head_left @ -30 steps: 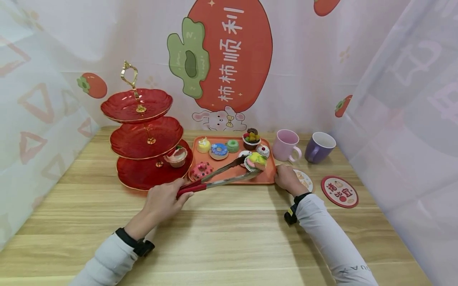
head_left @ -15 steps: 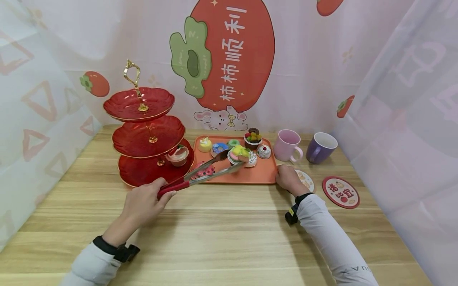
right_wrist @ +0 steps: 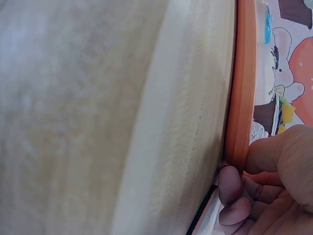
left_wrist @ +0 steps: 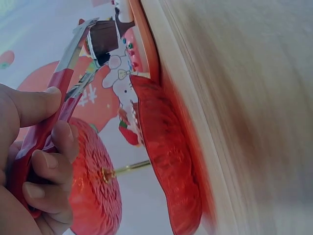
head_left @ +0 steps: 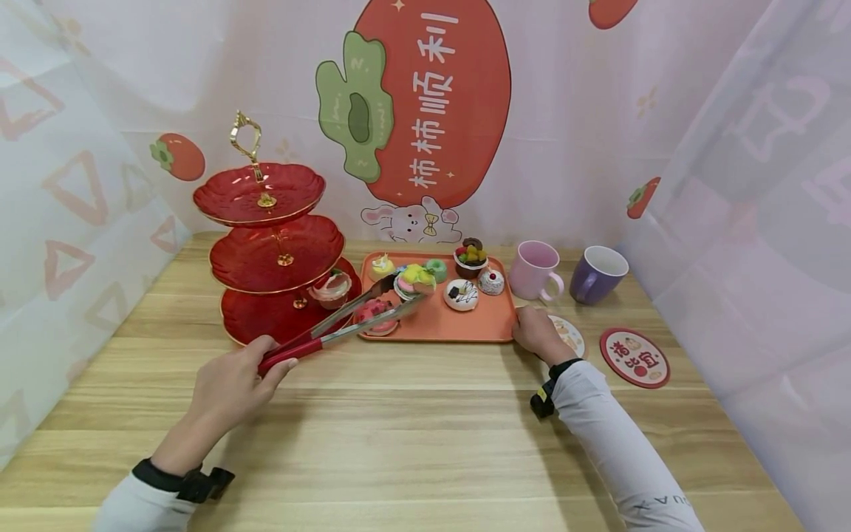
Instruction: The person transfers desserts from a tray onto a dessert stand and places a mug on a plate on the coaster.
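Observation:
My left hand [head_left: 229, 384] grips the red handles of metal tongs [head_left: 332, 332]. Between the tong tips is a cupcake [head_left: 417, 279] with yellow and pink topping, over the left half of an orange tray [head_left: 479, 325]; the left wrist view shows its dark wrapper [left_wrist: 105, 39] above the tray's surface. My right hand [head_left: 535, 332] pinches the tray's front right corner, thumb on top and fingers beneath the rim [right_wrist: 239, 127]. Left of the tray, a red three-tier stand [head_left: 266, 318] has a pink-frosted cupcake [head_left: 331, 288] on its bottom tier.
On the tray are a pink donut [head_left: 377, 318], a white donut [head_left: 462, 295], a green ring [head_left: 435, 270], a fruit cupcake [head_left: 470, 258] and other small cakes. Pink [head_left: 534, 270] and purple [head_left: 597, 275] mugs stand right, behind round coasters [head_left: 634, 358].
My left hand has moved left and toward me, and the tongs have carried the yellow-topped cupcake leftward across the tray, uncovering the white donut. My right hand stays at the corner.

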A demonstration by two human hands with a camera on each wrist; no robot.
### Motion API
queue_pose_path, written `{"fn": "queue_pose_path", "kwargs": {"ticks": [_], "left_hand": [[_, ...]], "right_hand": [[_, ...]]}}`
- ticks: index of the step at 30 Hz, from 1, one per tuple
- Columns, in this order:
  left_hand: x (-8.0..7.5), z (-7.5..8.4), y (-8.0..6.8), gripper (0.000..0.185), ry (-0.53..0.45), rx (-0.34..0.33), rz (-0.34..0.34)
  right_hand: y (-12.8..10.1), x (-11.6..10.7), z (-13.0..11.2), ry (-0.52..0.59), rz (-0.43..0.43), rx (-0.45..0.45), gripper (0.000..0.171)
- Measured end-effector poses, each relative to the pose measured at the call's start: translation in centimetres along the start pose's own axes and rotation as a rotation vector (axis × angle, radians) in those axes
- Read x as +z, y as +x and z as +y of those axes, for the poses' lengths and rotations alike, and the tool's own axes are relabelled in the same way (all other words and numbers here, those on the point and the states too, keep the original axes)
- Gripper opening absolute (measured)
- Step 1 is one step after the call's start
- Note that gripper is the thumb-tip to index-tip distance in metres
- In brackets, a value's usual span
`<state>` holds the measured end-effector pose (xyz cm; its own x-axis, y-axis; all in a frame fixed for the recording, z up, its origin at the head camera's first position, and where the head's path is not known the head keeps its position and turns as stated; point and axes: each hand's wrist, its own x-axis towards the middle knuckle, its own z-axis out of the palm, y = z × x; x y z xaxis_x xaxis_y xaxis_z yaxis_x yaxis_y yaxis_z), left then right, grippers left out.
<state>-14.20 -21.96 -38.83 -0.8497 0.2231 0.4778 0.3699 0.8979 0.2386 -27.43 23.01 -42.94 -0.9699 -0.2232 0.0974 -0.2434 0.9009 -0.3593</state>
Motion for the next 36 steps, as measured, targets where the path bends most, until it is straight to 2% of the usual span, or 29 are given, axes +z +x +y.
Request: {"fn": "queue_pose_path", "kwargs": {"ticks": [8,15,23,28,36], "left_hand": [[-0.9,-0.7,-1.1,0.028,0.016,-0.041,-0.012],[-1.3,-1.3,-2.1,0.031,0.025,-0.041,0.018],[-2.0,-2.0,-3.5,0.024,0.009,-0.084,0.042],[-2.8,-2.5,-4.2,0.022,0.006,-0.141,0.041],[-4.0,-2.6,-5.4,0.022,-0.007,-0.24,-0.011]], "right_hand": [[-0.1,-0.1,-0.1,-0.004,-0.005,0.007,0.019],[-0.1,-0.1,0.0,0.001,-0.019,0.018,0.019],[0.0,-0.2,-0.1,0.001,-0.019,0.001,0.019],[0.0,-0.3,-0.1,-0.006,-0.011,0.003,0.019],[0.0,-0.1,-0.1,-0.006,-0.013,0.001,0.019]]}}
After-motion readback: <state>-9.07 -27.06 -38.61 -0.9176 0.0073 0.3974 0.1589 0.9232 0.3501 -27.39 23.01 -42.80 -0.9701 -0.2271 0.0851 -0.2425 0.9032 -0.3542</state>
